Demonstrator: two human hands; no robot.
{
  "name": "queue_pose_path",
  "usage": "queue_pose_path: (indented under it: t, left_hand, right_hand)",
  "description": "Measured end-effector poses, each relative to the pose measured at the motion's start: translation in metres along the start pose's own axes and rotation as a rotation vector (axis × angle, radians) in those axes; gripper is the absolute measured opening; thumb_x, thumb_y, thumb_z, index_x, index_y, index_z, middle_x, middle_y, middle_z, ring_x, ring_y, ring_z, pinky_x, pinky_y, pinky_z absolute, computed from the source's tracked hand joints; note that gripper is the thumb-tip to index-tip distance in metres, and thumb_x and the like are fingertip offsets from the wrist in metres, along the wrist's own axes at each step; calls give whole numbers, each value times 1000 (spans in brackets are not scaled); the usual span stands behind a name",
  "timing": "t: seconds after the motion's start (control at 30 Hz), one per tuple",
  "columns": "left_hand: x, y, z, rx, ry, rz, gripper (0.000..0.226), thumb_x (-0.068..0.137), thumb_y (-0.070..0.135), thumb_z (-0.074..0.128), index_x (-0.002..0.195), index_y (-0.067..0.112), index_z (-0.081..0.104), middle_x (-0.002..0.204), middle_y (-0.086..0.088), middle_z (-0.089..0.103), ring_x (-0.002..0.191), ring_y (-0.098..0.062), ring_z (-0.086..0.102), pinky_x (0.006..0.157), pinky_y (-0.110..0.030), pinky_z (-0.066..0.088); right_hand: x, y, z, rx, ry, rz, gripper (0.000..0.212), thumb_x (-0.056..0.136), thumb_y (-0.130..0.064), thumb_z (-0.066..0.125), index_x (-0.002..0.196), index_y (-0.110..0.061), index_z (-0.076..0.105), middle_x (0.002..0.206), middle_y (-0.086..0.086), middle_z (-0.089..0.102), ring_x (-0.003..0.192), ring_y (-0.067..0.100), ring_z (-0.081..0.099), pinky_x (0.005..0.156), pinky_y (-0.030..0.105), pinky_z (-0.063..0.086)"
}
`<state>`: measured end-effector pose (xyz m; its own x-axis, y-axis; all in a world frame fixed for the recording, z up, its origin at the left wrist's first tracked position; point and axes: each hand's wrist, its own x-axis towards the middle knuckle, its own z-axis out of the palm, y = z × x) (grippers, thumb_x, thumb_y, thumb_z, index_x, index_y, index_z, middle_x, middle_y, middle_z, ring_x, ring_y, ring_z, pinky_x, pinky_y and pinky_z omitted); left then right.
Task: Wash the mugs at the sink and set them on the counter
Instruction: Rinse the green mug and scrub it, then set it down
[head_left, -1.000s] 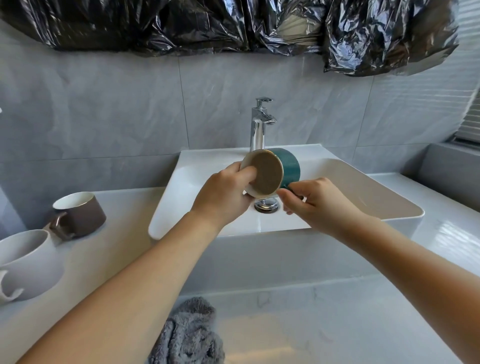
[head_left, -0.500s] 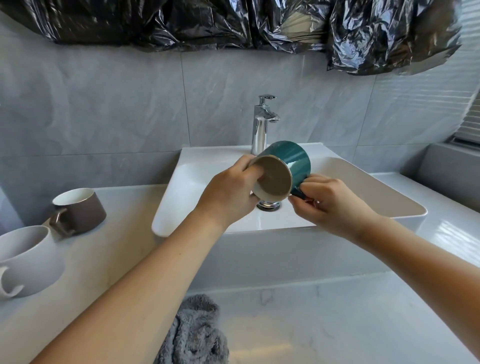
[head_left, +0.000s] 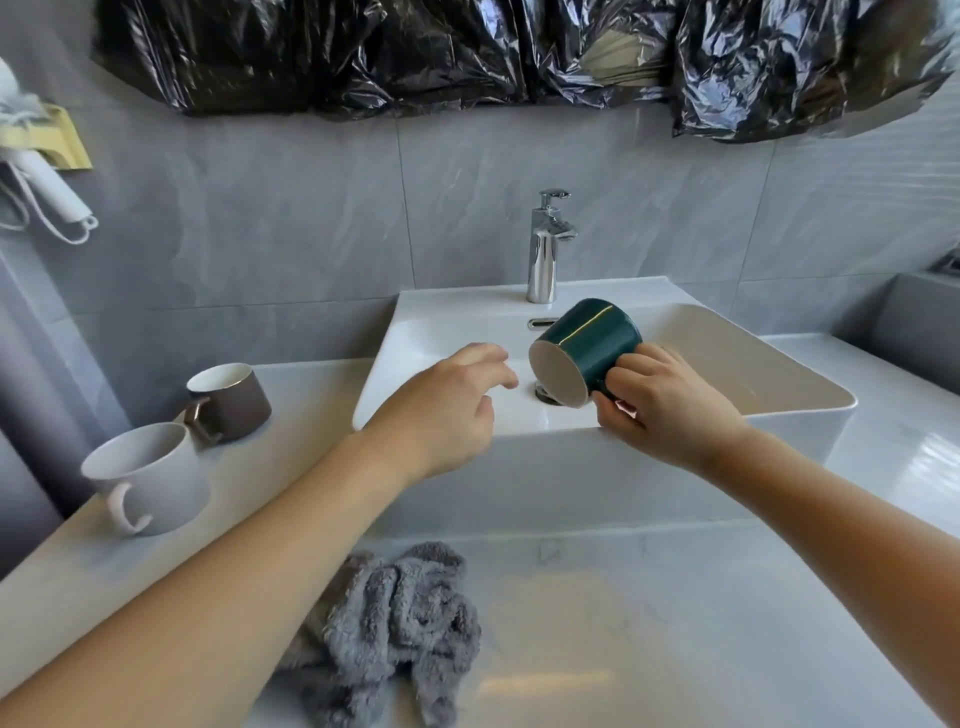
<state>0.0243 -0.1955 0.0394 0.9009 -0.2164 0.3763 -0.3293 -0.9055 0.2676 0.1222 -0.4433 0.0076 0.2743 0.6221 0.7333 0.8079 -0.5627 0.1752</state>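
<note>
This is a home bathroom. A white basin (head_left: 675, 421) with a chrome tap (head_left: 545, 249) sits against grey wall tiles (head_left: 291, 218). A hairdryer (head_left: 47, 187) hangs at the left.

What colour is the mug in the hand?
Dark green mug, beige inside, seen in the head view.

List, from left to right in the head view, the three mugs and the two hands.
White mug → brown mug → left hand → teal mug → right hand, which holds the teal mug.
</note>
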Motion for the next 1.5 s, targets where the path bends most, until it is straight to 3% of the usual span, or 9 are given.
queue_pose_path:
  t: [0.17,0.27,0.4,0.5,0.77,0.9,1.07,1.3,1.5]
  left_hand:
    - [-50,18,-23,-37,3,-115,20,92,14,52,103,26,64,101,12,62,75,1,52,76,-23,39]
    - [-74,31,-24,44,-67,-109,6,90,23,54,94,27,57,95,12,56,81,-4,53,78,-30,46]
    - [-91,40,-6,430,-515,-264,34,83,53,59,101,25,52,102,2,56,96,-23,57,81,-35,50]
    - [-93,42,5,567,-630,-308,28,82,45,64,91,22,50,104,-2,61,91,-25,57,71,-32,43]
    - [-97,38,15,274,121,-13,14,81,25,54,86,23,42,93,4,41,90,-23,45,71,-32,31]
    - [-104,35,40,70,-120,-81,15,87,20,53,89,22,38,97,2,43,87,-26,47,68,-35,33]
    - [-100,32,59,174,-310,-157,40,85,37,58,121,33,41,114,1,52,110,-22,51,92,-40,47]
    - [-73,52,36,-161,583,-265,25,78,20,69,94,23,50,89,8,57,82,-15,49,66,-24,36]
    - [9,50,16,-13,819,-161,31,70,4,68,85,14,43,83,-3,46,76,-25,41,61,-32,32]
  right_hand:
    - [9,-9,-10,26,-139,61,35,87,-29,45,56,-12,43,57,4,46,59,30,44,53,39,46]
    - [16,-14,-9,172,-167,332,37,87,-24,49,56,-12,33,56,5,36,59,31,36,53,38,37]
    - [30,-17,-10,280,-108,627,40,90,-19,53,56,-8,35,51,6,33,50,23,28,49,33,25]
    - [30,-20,-7,277,-94,674,42,90,-21,53,55,-9,34,49,6,33,48,20,27,47,32,25]
    - [24,-18,-1,194,-17,538,41,89,-15,58,57,-5,35,53,12,35,58,30,31,52,41,31]
    - [22,-17,0,192,5,526,40,88,-21,56,57,-6,36,53,9,34,57,30,32,52,39,31]
    - [20,-17,1,205,29,479,38,85,-23,53,56,-9,33,51,3,32,57,29,32,52,36,25]
    - [17,-15,0,266,151,368,34,81,-25,47,57,-17,26,51,-10,24,56,23,27,56,32,16]
    - [15,-14,3,309,224,341,31,80,-24,45,59,-19,22,54,-11,22,56,16,23,50,18,22]
